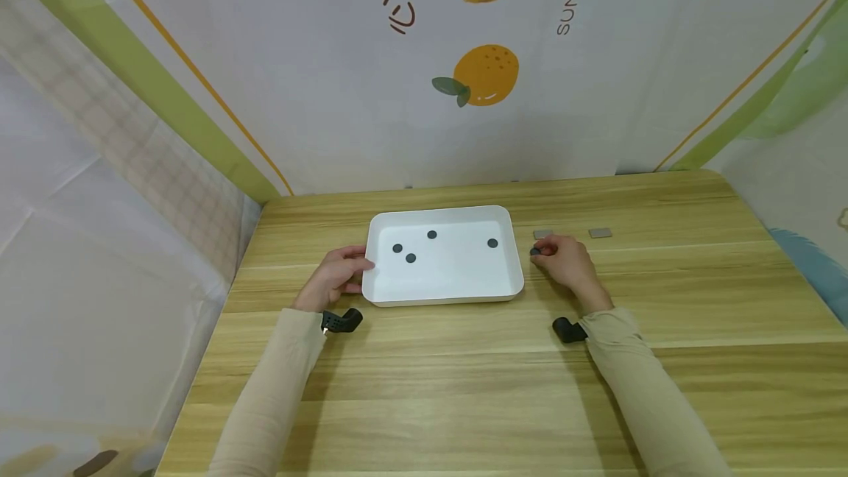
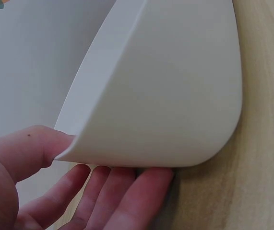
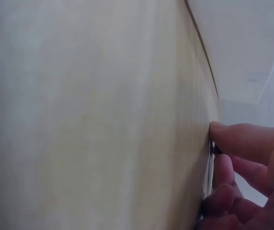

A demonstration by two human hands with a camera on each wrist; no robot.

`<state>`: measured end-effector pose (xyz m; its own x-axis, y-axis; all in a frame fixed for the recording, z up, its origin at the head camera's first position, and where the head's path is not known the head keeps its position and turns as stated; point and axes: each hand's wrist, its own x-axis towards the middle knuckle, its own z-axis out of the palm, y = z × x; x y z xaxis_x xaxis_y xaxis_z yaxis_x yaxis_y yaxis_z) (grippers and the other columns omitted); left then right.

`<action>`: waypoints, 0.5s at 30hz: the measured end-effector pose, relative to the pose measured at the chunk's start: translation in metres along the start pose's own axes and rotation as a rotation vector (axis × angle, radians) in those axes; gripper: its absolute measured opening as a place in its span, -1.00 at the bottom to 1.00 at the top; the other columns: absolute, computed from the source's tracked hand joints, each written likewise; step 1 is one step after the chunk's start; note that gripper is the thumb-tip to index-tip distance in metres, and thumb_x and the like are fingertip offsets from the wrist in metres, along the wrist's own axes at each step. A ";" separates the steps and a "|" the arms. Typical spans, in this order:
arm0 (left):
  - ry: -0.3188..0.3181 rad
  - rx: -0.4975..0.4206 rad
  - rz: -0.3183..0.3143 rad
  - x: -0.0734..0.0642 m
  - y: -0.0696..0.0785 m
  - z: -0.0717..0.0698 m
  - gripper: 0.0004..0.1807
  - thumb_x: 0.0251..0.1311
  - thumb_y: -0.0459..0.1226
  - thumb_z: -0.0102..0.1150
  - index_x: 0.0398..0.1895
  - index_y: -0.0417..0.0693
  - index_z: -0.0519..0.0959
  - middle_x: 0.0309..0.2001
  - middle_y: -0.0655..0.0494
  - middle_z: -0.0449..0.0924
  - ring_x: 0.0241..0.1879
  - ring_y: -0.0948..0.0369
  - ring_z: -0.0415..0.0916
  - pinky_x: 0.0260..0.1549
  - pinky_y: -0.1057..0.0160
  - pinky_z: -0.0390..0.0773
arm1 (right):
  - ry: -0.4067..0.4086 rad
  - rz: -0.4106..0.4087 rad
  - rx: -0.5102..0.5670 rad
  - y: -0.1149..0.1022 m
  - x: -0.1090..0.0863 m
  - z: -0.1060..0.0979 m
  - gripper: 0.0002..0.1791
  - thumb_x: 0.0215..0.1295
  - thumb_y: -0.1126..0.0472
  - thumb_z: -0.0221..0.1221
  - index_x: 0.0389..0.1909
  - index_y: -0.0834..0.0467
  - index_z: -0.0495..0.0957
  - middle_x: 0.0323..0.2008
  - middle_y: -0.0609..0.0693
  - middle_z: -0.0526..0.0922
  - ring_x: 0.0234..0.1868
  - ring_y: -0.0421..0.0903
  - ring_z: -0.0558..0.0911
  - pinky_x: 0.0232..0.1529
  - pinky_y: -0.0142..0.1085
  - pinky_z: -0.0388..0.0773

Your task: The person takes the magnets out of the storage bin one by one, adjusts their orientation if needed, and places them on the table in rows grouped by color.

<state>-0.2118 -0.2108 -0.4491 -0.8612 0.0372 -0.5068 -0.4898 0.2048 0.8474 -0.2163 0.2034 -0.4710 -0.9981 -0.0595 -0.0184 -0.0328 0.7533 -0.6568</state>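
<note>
A shallow white tray (image 1: 450, 271) lies on the table with several small dark round discs (image 1: 432, 235) inside it. My left hand (image 1: 339, 271) grips the tray's left wall. In the left wrist view its thumb (image 2: 45, 143) hooks over the rim while the fingers (image 2: 141, 196) press the outer side. To the right of the tray, my right hand (image 1: 564, 262) pinches another dark disc (image 1: 535, 251) between thumb and fingertips, low at the table top. The right wrist view shows only a dark sliver of that disc (image 3: 217, 150); the fingers hide the rest.
Two flat grey rectangular pieces lie right of the tray: one piece (image 1: 542, 234) just behind my right hand, the other piece (image 1: 600, 232) farther right. The wood-grain table (image 1: 450, 381) ends at a printed cloth backdrop (image 1: 371, 131) behind the tray.
</note>
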 end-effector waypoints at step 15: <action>0.002 -0.003 0.004 0.000 -0.001 0.000 -0.39 0.25 -0.35 0.12 0.39 -0.15 0.27 0.11 -0.11 0.50 -0.37 0.27 0.62 -0.41 0.30 0.68 | 0.004 0.008 0.005 0.001 0.001 0.000 -0.70 0.21 0.20 0.25 -0.08 0.27 0.65 -0.21 0.20 0.68 -0.14 0.12 0.63 -0.17 -0.13 0.52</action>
<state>-0.2113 -0.2112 -0.4494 -0.8632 0.0365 -0.5035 -0.4872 0.2013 0.8498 -0.2173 0.2037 -0.4715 -0.9985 -0.0507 -0.0212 -0.0241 0.7504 -0.6605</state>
